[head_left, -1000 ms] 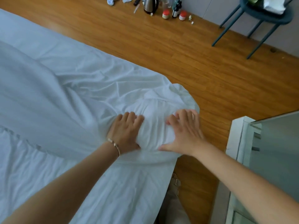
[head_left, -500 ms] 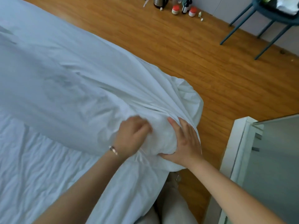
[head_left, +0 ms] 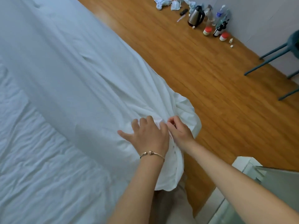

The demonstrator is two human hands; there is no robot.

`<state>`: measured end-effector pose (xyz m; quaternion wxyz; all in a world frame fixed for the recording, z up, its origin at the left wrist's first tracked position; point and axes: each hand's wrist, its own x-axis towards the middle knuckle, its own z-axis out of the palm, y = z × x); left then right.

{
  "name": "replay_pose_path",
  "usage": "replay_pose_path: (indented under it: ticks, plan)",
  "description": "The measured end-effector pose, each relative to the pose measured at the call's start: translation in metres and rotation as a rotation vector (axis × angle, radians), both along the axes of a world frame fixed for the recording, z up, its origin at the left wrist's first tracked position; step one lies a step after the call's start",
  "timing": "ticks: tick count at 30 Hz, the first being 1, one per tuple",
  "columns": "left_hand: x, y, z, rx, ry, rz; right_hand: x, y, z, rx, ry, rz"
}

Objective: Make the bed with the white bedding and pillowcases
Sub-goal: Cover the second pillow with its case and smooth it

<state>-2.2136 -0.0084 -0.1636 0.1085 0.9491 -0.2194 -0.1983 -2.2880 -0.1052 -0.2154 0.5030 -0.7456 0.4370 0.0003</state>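
Since a second ago both hands have slid together at the bed's corner. Head view: left hand (head_left: 149, 136) lies spread, fingers straight, pressing the white duvet (head_left: 77, 75), while the right hand (head_left: 178, 130) pinches a fold of it right beside. The duvet sits across the crumpled sheet (head_left: 40, 167), its corner hanging off the edge over the wood floor (head_left: 202, 70). Looks like she's squaring up the corner; next probably a tug and smooth. Plenty of floor beyond, though a white cabinet (head_left: 246, 164) crowds the right.
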Motion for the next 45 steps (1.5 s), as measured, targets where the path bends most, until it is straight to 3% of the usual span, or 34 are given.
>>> replay_pose_path:
  ticks: [3, 7, 11, 15, 16, 19, 24, 28, 29, 33, 36, 39, 42, 45]
  plan:
    - [-0.007, 0.001, -0.018, -0.142, -0.208, 0.053, 0.015, -0.046, -0.03, 0.07, 0.076, -0.186]
    - [-0.02, 0.0, -0.035, -0.203, -0.394, 0.074, 0.024, -0.076, -0.061, 0.241, 0.143, -0.277]
    - [-0.023, -0.007, -0.032, -0.104, -0.424, 0.108, 0.024, -0.081, -0.064, 0.359, 0.02, -0.131]
    - [-0.021, -0.036, -0.01, 0.082, -0.289, 0.289, 0.007, -0.105, -0.058, 1.112, -0.285, -0.374]
    - [-0.021, -0.04, -0.008, 0.09, -0.287, 0.323, 0.002, -0.116, -0.058, 1.19, -0.284, -0.36]
    - [-0.025, -0.035, -0.01, -0.014, -0.444, 0.342, -0.017, -0.145, -0.068, 1.088, -0.193, -0.368]
    - [-0.032, -0.02, -0.02, -0.153, -0.633, 0.366, -0.027, -0.158, -0.109, 0.748, -0.085, -0.611]
    - [-0.037, -0.007, -0.027, -0.194, -0.682, 0.377, -0.038, -0.148, -0.112, 0.362, 0.038, -0.464]
    - [-0.037, -0.007, -0.03, -0.213, -0.692, 0.387, -0.041, -0.149, -0.109, 0.409, 0.027, -0.453]
    - [-0.032, -0.033, -0.039, -0.243, -0.65, 0.368, -0.037, -0.165, -0.104, 0.986, -0.081, -0.569]
    - [-0.026, -0.063, -0.043, -0.181, -0.536, 0.291, -0.032, -0.163, -0.101, 1.046, -0.131, -0.724]
    - [-0.022, -0.071, -0.047, -0.163, -0.478, 0.28, -0.031, -0.16, -0.098, 1.04, -0.131, -0.748]
    - [-0.023, -0.065, -0.044, -0.155, -0.477, 0.287, -0.022, -0.159, -0.088, 1.03, -0.137, -0.676]
    - [-0.02, -0.06, -0.037, -0.129, -0.492, 0.298, -0.02, -0.164, -0.056, 1.108, -0.272, -0.545]
